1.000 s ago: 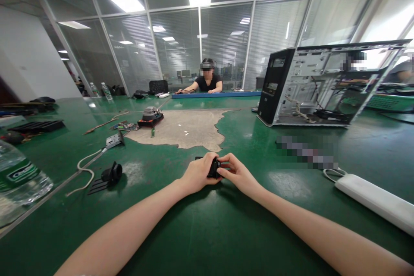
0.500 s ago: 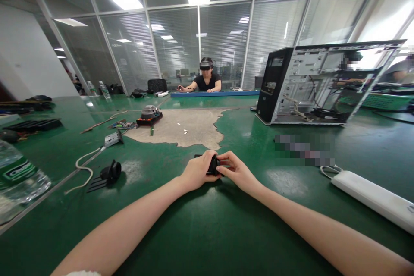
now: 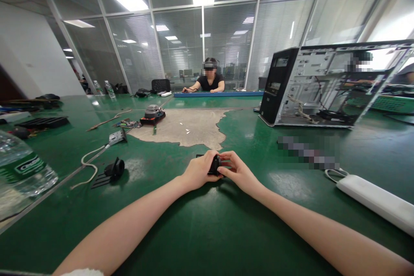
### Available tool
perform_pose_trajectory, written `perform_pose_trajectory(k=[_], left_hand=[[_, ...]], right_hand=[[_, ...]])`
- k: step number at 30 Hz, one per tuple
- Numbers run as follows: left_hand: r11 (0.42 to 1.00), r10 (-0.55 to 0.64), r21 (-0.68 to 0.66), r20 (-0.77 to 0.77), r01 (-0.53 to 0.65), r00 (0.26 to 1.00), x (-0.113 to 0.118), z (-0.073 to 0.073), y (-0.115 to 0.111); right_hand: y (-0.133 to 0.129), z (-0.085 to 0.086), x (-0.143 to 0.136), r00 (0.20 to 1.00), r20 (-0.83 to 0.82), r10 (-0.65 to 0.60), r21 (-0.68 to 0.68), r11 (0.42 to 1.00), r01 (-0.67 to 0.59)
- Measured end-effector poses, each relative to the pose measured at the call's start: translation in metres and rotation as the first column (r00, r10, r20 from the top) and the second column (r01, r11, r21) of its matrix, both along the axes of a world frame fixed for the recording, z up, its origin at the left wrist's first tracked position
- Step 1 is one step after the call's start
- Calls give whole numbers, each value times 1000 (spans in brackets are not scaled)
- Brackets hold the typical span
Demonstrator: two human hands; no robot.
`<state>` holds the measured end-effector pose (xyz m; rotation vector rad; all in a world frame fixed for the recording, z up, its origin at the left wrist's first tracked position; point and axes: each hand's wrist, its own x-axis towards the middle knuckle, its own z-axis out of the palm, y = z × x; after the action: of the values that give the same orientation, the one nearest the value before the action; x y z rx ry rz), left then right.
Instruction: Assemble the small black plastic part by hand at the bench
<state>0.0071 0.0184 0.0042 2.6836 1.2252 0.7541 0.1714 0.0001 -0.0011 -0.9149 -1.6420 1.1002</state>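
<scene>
Only the view has been turned a tiny bit to the left since half a second ago; the small black part is held in nearly the same spot, just on the near side of the pale patch of the green worktop. It is wrapped by the left hand, with the fingers curled around it. Its right end is pinched by the right hand, with the thumb and fingers kept slightly apart by it. Much of the part is covered, so its whole shape cannot be told. To the near left of the patch, a black piece with prongs, a pale cord and a water bottle can be seen. On the patch's left edge, a grey round thing is propped on a dark base. To the right of the patch, an open computer case is stood, and to its near right a long white block is laid. Beyond the patch, a long blue bar is seen in front of a person.
</scene>
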Motion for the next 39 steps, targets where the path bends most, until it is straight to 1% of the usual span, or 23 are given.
perform_pose_trajectory(k=[3,6,9,14,17,20,24,27,29,31,34,39], left_hand=[[1000,7,-6,-12,-7,1000,0,0,-1],[1000,15,-14,-20,-15,1000,-1,1,-1],[1000,8,-6,1,-8,1000,0,0,-2],[1000,0,-6,16,0,1000,0,0,0],[1000,2,-21,14,-2,1000,-1,0,-1],[1000,6,-29,7,-6,1000,-1,1,-1],[1000,8,-28,21,-7,1000,0,2,-2],[1000,5,-28,24,-4,1000,1,3,-1],[999,5,-32,21,-5,1000,1,3,-2],[999,6,-33,16,-6,1000,0,4,-2],[1000,2,-28,5,-2,1000,0,4,-3],[1000,4,-24,7,-4,1000,0,4,-4]], right_hand=[[0,-1,1,999,6,42,-6,999,-42],[0,-1,2,995,-26,91,0,996,-92],[1,-2,2,996,-53,72,-21,997,-73],[2,-2,1,1000,-15,27,-28,999,-27],[2,-2,2,997,-16,79,-42,996,-80],[1,-1,3,991,-50,123,-20,992,-125],[2,0,1,997,-52,60,-19,998,-61],[3,0,0,999,-30,35,-17,999,-36],[4,0,1,999,-13,39,-30,999,-40],[3,1,2,998,-5,70,-46,997,-70],[1,3,3,993,-19,118,-30,993,-118],[0,1,0,997,-38,60,-1,998,-60]])
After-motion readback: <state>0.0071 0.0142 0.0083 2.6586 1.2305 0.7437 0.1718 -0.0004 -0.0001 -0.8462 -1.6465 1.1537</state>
